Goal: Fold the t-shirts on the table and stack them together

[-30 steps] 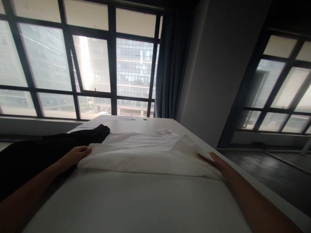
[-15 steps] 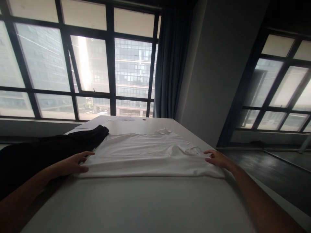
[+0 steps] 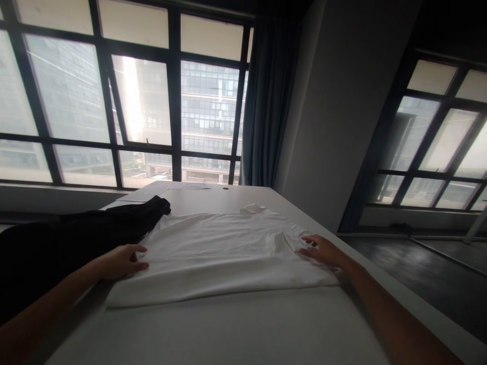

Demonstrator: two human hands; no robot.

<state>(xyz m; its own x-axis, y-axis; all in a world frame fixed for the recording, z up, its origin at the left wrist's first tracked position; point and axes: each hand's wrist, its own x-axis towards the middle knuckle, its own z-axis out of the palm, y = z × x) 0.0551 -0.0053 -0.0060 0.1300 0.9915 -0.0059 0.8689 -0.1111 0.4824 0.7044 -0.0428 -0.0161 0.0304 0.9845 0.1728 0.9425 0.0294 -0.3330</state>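
Note:
A white T-shirt-like garment (image 3: 213,253) lies spread and wrinkled on a white table (image 3: 228,332), its long near edge running across in front of me. At its left edge, my left hand (image 3: 120,261) rests with thumb and forefinger apart, the fingertips touching the cloth. Over the right end of the fabric, beside a rumpled fold, is my right hand (image 3: 321,250). Its fingers are slightly bent and spread, with the tips at the cloth. A black garment (image 3: 99,228) lies to the left, partly behind my left forearm.
Thin papers (image 3: 178,186) lie at the table's far end, near a small dark round hole (image 3: 225,188). Behind stand large dark-framed windows, a blue curtain (image 3: 262,106) and a grey pillar (image 3: 319,111). Dark floor (image 3: 403,258) extends beyond the table's right edge.
The garment's near edge has come closer to me, most at the left, and now slants. My right hand has moved left over the cloth; my left hand has shifted slightly right.

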